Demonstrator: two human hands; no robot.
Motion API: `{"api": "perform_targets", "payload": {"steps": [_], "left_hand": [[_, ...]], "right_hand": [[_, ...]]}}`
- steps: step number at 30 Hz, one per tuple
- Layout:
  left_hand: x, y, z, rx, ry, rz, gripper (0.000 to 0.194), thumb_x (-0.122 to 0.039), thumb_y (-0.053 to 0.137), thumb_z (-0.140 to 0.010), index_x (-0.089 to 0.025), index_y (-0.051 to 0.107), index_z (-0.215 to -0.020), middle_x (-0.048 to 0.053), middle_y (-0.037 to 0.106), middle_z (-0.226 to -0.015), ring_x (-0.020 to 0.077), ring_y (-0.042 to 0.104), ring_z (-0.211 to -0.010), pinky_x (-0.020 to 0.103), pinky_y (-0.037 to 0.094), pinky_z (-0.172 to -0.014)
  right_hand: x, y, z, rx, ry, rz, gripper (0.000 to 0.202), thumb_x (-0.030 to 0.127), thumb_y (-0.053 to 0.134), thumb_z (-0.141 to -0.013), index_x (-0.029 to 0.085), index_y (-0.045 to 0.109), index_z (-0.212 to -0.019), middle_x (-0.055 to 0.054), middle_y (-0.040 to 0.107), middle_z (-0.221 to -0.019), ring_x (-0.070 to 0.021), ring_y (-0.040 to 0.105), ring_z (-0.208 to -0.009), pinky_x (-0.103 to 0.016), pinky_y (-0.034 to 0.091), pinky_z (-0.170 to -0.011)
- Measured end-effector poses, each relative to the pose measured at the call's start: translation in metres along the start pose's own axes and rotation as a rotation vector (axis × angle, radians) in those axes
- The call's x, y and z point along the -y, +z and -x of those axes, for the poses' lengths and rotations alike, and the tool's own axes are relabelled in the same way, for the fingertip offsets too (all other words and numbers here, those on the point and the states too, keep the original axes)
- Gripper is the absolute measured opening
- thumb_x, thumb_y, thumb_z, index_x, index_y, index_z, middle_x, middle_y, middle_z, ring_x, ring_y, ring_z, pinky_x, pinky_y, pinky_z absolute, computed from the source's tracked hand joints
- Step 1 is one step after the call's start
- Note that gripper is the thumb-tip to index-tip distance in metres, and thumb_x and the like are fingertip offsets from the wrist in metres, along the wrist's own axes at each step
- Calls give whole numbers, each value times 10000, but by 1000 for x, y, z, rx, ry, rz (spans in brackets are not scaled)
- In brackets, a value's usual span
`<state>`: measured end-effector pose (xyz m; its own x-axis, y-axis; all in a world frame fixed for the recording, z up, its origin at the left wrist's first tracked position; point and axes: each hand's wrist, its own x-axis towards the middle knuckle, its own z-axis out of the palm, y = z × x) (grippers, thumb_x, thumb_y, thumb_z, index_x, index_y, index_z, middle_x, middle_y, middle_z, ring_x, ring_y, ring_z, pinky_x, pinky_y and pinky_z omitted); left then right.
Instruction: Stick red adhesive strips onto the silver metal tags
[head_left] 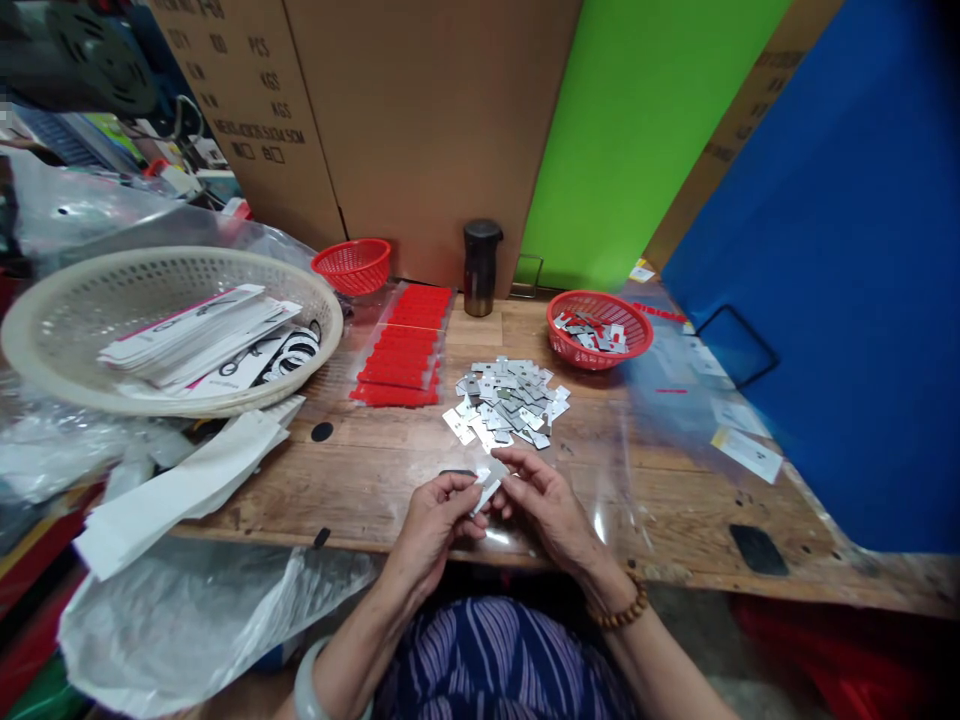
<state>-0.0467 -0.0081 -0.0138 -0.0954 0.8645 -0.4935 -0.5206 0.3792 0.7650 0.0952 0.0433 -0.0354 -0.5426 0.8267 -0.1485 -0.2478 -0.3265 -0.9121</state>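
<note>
Near the table's front edge, my left hand (448, 505) pinches a small flat white-and-grey piece (491, 482) between thumb and fingers. My right hand (546, 500) grips the other end of the same piece, fingers bent around it. Just beyond my hands lies a loose pile of small flat silvery pieces (514, 395) with notched ends and dark marks. Similar pieces sit in the red plastic basket (637, 352) to the right of the pile. My fingers cover part of the held piece, so its exact kind cannot be made out.
A row of red strips in clear plastic (401, 345) lies left of the pile. A large off-white basket (45, 375) with printed cards stands at left, near a small red basket (352, 268). A dark tumbler (481, 270) stands behind, before cardboard (427, 120). Blue board (840, 250) borders the right.
</note>
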Motion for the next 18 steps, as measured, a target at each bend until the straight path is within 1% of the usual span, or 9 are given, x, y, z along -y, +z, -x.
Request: {"api": "perform_targets", "payload": {"steps": [3,6,10,13,14,16,17,18], "left_hand": [[0,-2,2,55,-19,20,194,-220,730,-666,-87,612,-742,28,640,-626,35,513,-438,122,429,-416],[-2,-3,4,74,-81,73,163,-175,730,-670,-87,619,-751,18,627,-611,31,528,-457,105,435,-436],[-4,-2,5,46,-155,102,122,-110,712,-680,-73,622,-753,60,663,-639,63,603,-509,121,498,-515],[-4,-2,4,39,-161,109,98,-78,697,-683,-66,619,-741,62,664,-614,79,617,-507,128,510,-506],[-4,-3,3,26,-158,111,95,-70,691,-686,-67,617,-746,56,661,-604,78,613,-495,128,511,-497],[-4,-5,1,-18,-135,109,85,-61,672,-704,-70,613,-764,50,662,-598,76,610,-478,133,517,-494],[-4,-7,-1,-48,-114,104,83,-59,664,-713,-72,610,-775,52,666,-601,78,615,-481,139,524,-504],[-5,-9,-3,-80,-88,98,86,-57,660,-718,-75,605,-782,54,671,-609,84,625,-493,146,532,-520]], "right_hand": [[1,-4,-1,66,30,-13,317,294,672,-761,181,591,-1046,11,609,-729,-86,579,-635,-200,464,-590],[-4,-6,0,75,52,-13,288,278,699,-735,176,600,-986,10,630,-716,-86,593,-614,-201,476,-587],[-9,-2,5,39,35,26,281,286,697,-730,181,589,-968,17,630,-693,-91,604,-592,-210,487,-582],[-9,1,8,-4,6,105,270,292,678,-737,183,585,-965,26,605,-670,-97,597,-590,-221,485,-586],[-9,1,9,-9,-1,123,301,289,682,-728,190,579,-993,21,607,-709,-96,594,-604,-220,480,-585],[-8,-3,9,-37,-17,153,420,283,688,-709,216,534,-1095,4,603,-852,-89,583,-635,-219,472,-591],[-7,-7,9,-71,-27,184,462,286,680,-712,229,504,-1136,-4,589,-909,-86,575,-641,-222,468,-590],[-7,-10,9,-122,-42,244,455,292,659,-729,231,489,-1147,-8,576,-926,-88,565,-638,-228,463,-589]]}}
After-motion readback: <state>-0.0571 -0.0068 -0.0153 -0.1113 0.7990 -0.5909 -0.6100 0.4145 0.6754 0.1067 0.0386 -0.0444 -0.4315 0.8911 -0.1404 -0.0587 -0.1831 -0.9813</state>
